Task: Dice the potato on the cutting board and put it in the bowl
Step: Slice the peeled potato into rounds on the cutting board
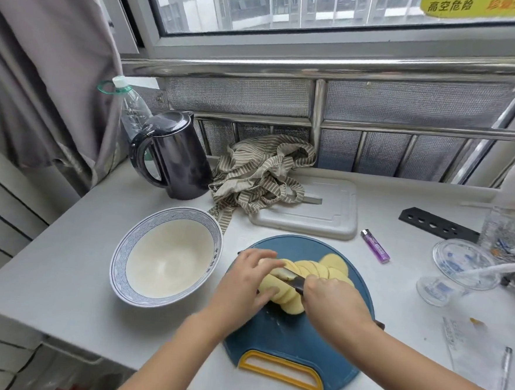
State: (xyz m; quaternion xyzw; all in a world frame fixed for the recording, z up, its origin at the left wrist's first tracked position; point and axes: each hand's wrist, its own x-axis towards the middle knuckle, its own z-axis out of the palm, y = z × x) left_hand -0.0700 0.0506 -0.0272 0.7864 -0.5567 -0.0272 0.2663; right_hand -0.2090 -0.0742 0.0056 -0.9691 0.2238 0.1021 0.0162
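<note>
My left grip (245, 280) clamps the fanned pale-yellow potato slices (321, 271) steady on the round blue plastic cutting board (285, 340) while my right grip (331, 303), closed round a dark-handled knife (288, 276), cuts across them; the blue-rimmed white bowl (166, 257) stands near, empty.

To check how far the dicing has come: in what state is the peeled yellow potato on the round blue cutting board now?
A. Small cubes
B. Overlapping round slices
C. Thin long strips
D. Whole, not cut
B: the peeled yellow potato lies as a row of overlapping round slices on the round blue cutting board, held by the left hand while the right hand holds the dark knife across it.
</note>
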